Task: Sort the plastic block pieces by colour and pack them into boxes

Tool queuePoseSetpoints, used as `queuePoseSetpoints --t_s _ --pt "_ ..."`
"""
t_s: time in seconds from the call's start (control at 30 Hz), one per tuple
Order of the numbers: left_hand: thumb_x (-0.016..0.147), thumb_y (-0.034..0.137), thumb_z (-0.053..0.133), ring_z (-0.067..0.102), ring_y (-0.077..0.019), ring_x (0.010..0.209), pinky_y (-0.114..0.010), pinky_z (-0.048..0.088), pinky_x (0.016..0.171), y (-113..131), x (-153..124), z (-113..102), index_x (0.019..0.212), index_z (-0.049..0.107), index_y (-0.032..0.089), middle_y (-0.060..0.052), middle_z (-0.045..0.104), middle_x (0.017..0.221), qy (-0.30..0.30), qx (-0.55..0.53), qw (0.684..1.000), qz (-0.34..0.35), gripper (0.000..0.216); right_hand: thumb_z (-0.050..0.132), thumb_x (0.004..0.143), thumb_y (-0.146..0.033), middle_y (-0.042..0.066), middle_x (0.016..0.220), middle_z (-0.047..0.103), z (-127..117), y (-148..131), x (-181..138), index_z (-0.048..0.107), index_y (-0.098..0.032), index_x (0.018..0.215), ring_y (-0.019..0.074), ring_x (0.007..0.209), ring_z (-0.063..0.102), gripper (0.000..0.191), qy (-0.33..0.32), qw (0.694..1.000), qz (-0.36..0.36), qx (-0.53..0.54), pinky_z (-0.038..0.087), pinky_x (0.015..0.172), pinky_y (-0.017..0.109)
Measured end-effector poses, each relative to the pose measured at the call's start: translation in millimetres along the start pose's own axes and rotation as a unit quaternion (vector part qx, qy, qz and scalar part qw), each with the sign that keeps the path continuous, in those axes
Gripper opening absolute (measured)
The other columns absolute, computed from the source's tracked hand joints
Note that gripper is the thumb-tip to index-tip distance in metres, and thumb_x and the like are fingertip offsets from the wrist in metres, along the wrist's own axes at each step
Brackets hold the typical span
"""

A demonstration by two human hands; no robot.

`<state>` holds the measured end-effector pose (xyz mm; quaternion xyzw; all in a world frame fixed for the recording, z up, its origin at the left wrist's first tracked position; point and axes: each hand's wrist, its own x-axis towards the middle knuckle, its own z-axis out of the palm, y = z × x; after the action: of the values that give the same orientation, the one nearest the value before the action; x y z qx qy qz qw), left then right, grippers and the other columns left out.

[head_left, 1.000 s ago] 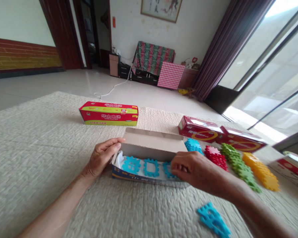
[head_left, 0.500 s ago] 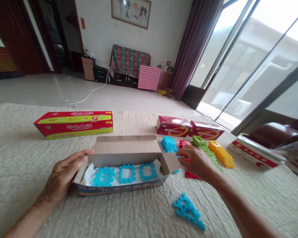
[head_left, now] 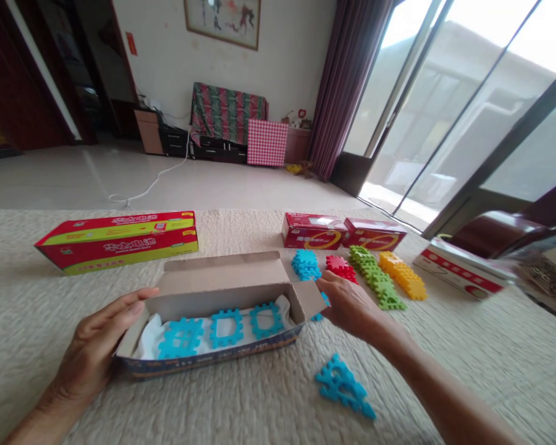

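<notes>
My left hand (head_left: 95,337) grips the left end of an open cardboard box (head_left: 213,360), thumb on the edge and fingers behind it. Inside, on white paper, lie three light-blue interlocking plastic blocks (head_left: 226,327). My right hand (head_left: 349,304) is beside the box's right end flap (head_left: 311,298), its fingers bent and partly hidden. A blue block (head_left: 319,314) shows by those fingers; whether they grip it or the flap is unclear. Just beyond that hand are a blue stack (head_left: 306,264) and a row of red blocks (head_left: 340,267). A blue triangular block (head_left: 345,386) lies nearer me.
Green blocks (head_left: 375,278) and yellow blocks (head_left: 402,275) stand in rows on the right. Behind them are two dark red boxes (head_left: 314,233). A long red-and-yellow box (head_left: 120,242) lies at the left, a white-and-red box (head_left: 461,269) at the far right. Beneath is a quilted cover (head_left: 222,411).
My view has shifted, moving the scene left in the picture. My right hand has moved off the red blocks, toward me, and is now close by the box's right flap. My left hand keeps its grip.
</notes>
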<state>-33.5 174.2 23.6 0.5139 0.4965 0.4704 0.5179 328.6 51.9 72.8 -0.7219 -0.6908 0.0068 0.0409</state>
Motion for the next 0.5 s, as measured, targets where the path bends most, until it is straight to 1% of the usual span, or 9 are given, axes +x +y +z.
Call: queuePoseSetpoints --t_s 0.1,0.2,0.3,0.37,0.5 --pt "0.063 0.052 0.071 0.058 -0.0166 0.059 -0.021 0.043 0.046 -1.8 1.9 -1.9 0.105 0.069 0.020 -0.001 0.069 0.074 -0.004 0.006 1.000 -0.003 0.052 0.059 0.078 -0.017 0.005 0.097 0.062 -7.4 -5.1 -3.1 0.063 -0.021 0.091 0.0165 0.086 0.060 0.014 -0.038 0.999 -0.020 0.019 0.043 0.071 0.026" --pt "0.064 0.051 0.071 0.057 -0.0153 0.058 -0.021 0.043 0.047 -1.3 0.0 -0.8 0.103 0.069 0.020 0.000 0.068 0.071 0.005 -0.001 1.000 0.001 0.050 0.060 0.077 -0.017 0.007 0.099 0.064 -11.3 -10.9 -7.1 0.064 -0.020 0.092 0.0187 0.088 0.062 0.016 -0.071 0.997 -0.024 0.027 0.046 0.074 0.029" --pt "0.066 0.048 0.070 0.054 -0.0132 0.055 -0.019 0.039 0.045 0.7 -3.6 2.1 0.107 0.068 0.020 0.003 0.065 0.065 0.005 -0.013 1.000 -0.004 0.049 0.064 0.074 -0.020 0.009 0.100 0.066 -10.4 -15.2 -12.6 0.065 -0.019 0.097 0.0222 0.092 0.063 0.023 -0.103 0.993 -0.027 0.042 0.048 0.080 0.033" --pt "0.067 0.047 0.069 0.052 -0.0126 0.054 -0.019 0.037 0.044 1.5 -4.9 3.5 0.107 0.067 0.019 0.003 0.064 0.065 0.006 -0.014 1.000 -0.002 0.049 0.065 0.074 -0.024 0.011 0.103 0.066 -9.8 -16.9 -16.8 0.066 -0.018 0.101 0.0240 0.095 0.062 0.028 -0.109 0.992 -0.032 0.049 0.048 0.084 0.036" --pt "0.067 0.047 0.070 0.053 -0.0122 0.057 -0.018 0.038 0.046 1.6 -4.3 3.6 0.105 0.068 0.019 0.002 0.066 0.069 0.009 -0.012 1.000 0.003 0.048 0.064 0.076 -0.030 0.013 0.103 0.065 -11.2 -22.4 -22.9 0.065 -0.017 0.100 0.0239 0.095 0.062 0.027 -0.105 0.992 -0.036 0.068 0.049 0.085 0.038"
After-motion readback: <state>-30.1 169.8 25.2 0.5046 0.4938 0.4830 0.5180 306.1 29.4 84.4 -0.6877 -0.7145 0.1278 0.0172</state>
